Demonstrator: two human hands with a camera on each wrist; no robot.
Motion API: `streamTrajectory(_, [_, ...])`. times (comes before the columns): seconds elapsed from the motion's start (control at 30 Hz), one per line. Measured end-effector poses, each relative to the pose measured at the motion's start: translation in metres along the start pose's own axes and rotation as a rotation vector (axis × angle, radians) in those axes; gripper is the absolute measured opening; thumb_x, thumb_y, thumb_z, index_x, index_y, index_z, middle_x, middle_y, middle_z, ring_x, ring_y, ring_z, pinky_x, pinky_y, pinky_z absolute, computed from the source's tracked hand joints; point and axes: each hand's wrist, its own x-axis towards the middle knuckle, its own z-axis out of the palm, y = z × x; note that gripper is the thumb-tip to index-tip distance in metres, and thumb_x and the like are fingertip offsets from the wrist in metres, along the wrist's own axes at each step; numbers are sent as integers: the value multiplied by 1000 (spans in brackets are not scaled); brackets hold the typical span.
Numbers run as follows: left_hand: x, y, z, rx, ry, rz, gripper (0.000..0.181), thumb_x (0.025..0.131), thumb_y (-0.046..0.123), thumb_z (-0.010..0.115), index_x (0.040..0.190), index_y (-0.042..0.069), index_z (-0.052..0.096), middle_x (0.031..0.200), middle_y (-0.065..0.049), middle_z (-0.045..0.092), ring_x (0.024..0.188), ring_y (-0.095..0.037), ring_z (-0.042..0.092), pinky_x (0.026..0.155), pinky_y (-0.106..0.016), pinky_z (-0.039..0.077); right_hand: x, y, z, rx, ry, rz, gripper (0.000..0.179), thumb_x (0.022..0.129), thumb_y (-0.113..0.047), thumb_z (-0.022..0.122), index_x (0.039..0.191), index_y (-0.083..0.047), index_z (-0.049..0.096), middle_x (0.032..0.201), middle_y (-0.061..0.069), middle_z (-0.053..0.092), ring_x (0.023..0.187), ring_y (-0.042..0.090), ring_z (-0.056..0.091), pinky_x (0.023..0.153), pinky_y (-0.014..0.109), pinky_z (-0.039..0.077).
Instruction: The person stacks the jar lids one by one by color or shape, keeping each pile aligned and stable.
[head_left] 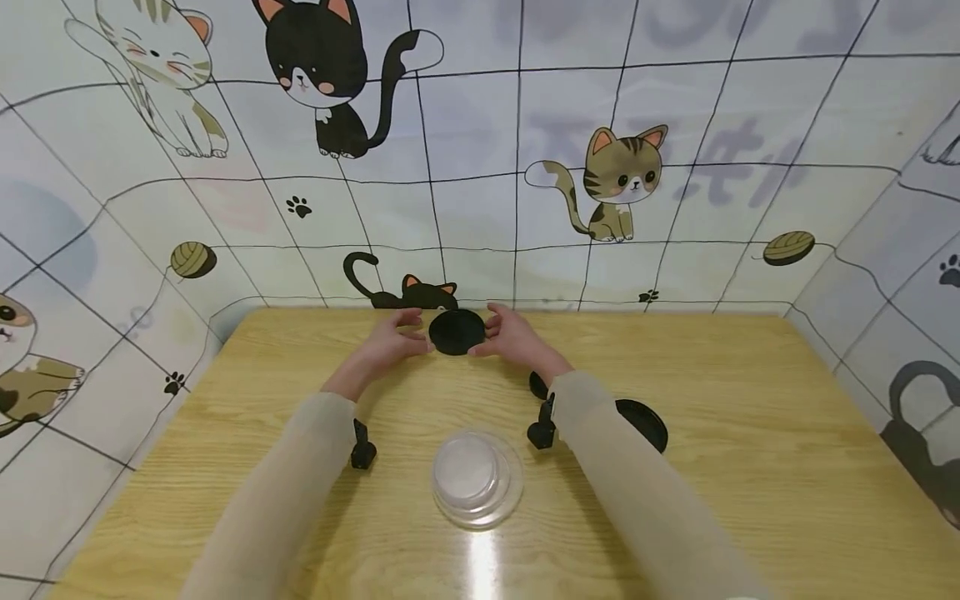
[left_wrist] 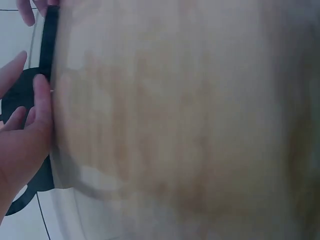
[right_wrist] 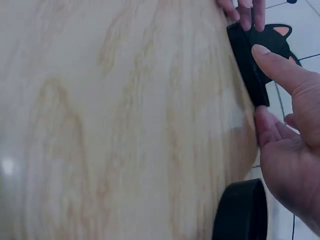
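A shallow round black dish or lid (head_left: 457,332) lies near the table's far edge between both hands. My left hand (head_left: 392,343) is at its left side, thumb and fingers spread and the fingertips by the rim. On the opposite side, my right hand (head_left: 516,337) has its thumb and fingers apart around the rim; the right wrist view shows the black dish (right_wrist: 248,65) edge-on between them. Whether either hand's fingertips touch it is hard to tell. Nearer me sits a stack of clear round plastic pieces (head_left: 476,479).
Under my right forearm, a larger black round dish (head_left: 643,423) shows partly hidden. A smaller black piece (head_left: 537,385) peeks out by the right wrist. The wooden table (head_left: 712,375) meets a wall covering (head_left: 480,208) printed with cats behind and at both sides.
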Motion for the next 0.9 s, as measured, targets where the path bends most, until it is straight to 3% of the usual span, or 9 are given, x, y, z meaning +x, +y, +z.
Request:
streamTrajectory(0.13, [5, -4, 1, -24, -4, -7, 83, 88, -13, 69, 158, -3, 26, 156, -22, 32, 130, -35, 46, 88, -24, 52, 2, -1, 3, 17, -8, 14, 96, 85, -12, 86, 160, -3, 28, 143, 16, 51, 128, 30, 53, 107, 43, 45])
streamTrajectory(0.33, [12, -5, 4, 10, -30, -10, 83, 86, -16, 71, 157, -3, 28, 156, -22, 34, 113, -27, 51, 81, -22, 53, 4, 1, 5, -23, -1, -16, 90, 84, -9, 86, 156, 2, 34, 141, 18, 51, 125, 30, 53, 107, 41, 44])
streamTrajectory(0.5, [14, -4, 5, 60, -39, -6, 83, 86, -13, 74, 156, -4, 31, 154, -23, 37, 115, -28, 49, 82, -21, 50, 5, 4, 6, -54, 4, -55, 85, 84, -7, 85, 155, 3, 37, 137, 18, 52, 119, 30, 52, 105, 41, 45])
streamTrajectory(0.67, [13, -4, 4, 107, -60, 0, 81, 87, -9, 75, 156, -5, 32, 155, -22, 36, 118, -29, 47, 86, -22, 48, 5, 6, 5, -34, -8, -44, 84, 86, -6, 84, 155, 2, 37, 136, 16, 52, 118, 29, 51, 103, 41, 44])
streamTrajectory(0.9, [14, -5, 4, 114, -69, 11, 76, 86, -12, 75, 152, -7, 37, 147, -23, 44, 112, -25, 50, 82, -20, 49, 7, 4, 6, -58, -3, -56, 77, 86, -6, 82, 151, 4, 43, 131, 17, 55, 112, 28, 51, 100, 39, 45])
